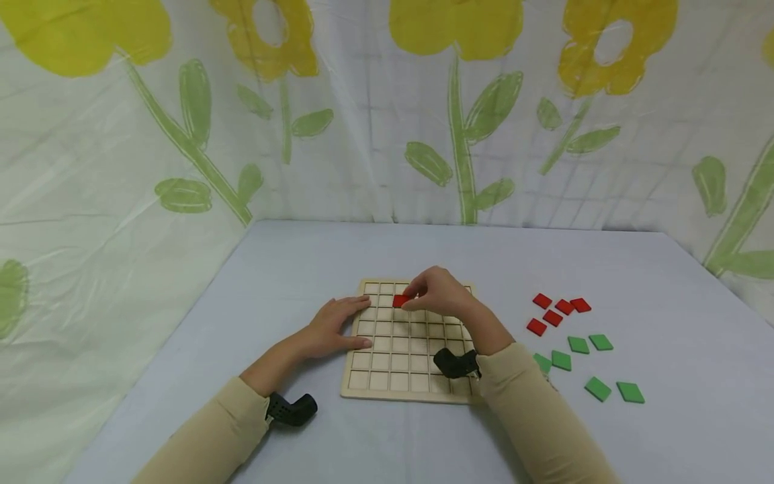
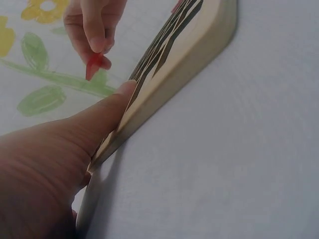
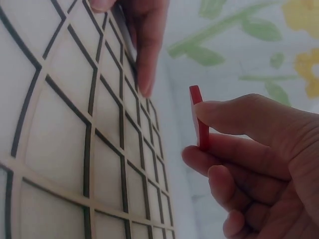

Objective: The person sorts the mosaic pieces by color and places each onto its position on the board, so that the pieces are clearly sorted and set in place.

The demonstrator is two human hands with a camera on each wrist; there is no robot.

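Beige sleeves (image 1: pixel 202 430): two, reaching in from the near left and near right.
Black wrist devices (image 1: pixel 456 364): two, one at each cuff, below the wrists.
Green tiles (image 1: pixel 598 389): six visible, scattered at right beyond the right sleeve, with the leftmost partly covered by that sleeve.
Gridded board (image 1: pixel 405 396): one, of pale wood, lying between the two arms and divided into square cells by raised strips.
Left hand (image 1: pixel 329 329): one, resting against the left side of the board, with straight, relaxed fingers spread away from the thumb and touching the rim.
Loose red tiles (image 1: pixel 553 318): five, grouped to the right of the board, farther off than the green.
Right hand (image 1: pixel 439 292): one, bent over the far part of the board, pinching a single tile between thumb and fingers.
Held red tile (image 1: pixel 399 301): one, caught at the fingertips, projecting to their left in the head view, above the board and apart from its surface.
White table (image 1: pixel 302 262): one, stretching behind everything to the far edge.
Cloth backdrop (image 1: pixel 357 188): one, hanging beyond the table, printed with four large yellow flowers (image 1: pixel 456 27) and part of a fifth at far right.
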